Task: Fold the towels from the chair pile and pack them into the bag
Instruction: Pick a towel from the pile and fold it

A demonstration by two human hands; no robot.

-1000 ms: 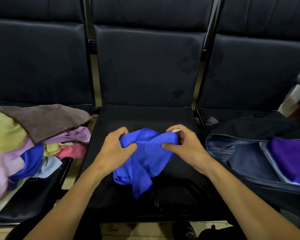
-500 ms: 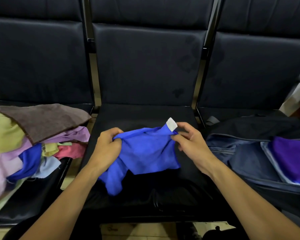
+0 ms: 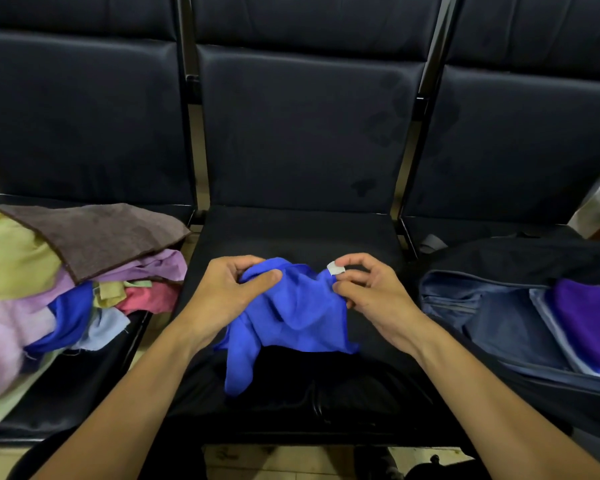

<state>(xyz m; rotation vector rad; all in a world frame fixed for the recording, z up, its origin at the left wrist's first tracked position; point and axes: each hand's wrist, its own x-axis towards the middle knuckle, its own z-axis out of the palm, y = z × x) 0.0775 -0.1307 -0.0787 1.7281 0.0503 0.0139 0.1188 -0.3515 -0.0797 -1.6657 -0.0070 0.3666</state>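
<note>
A crumpled blue towel (image 3: 291,317) hangs over the middle black seat (image 3: 298,233), held up by both hands. My left hand (image 3: 222,292) grips its upper left edge, thumb pressed over the cloth. My right hand (image 3: 368,292) pinches the upper right corner, where a small white label (image 3: 336,269) sticks up. The pile of towels (image 3: 66,282) in brown, yellow, lilac, pink, blue and red lies on the left seat. An open dark backpack (image 3: 492,306) lies on the right seat with a purple towel (image 3: 589,317) inside.
Black padded backrests (image 3: 302,126) stand behind the three seats, with metal frame bars between them. Tiled floor (image 3: 281,462) shows below the seat's front edge. A dark strap or cord (image 3: 316,400) lies near the front of the middle seat.
The towel has been spread wider between my hands; the white label came into view at the right corner, and a lower flap now hangs down on the left.
</note>
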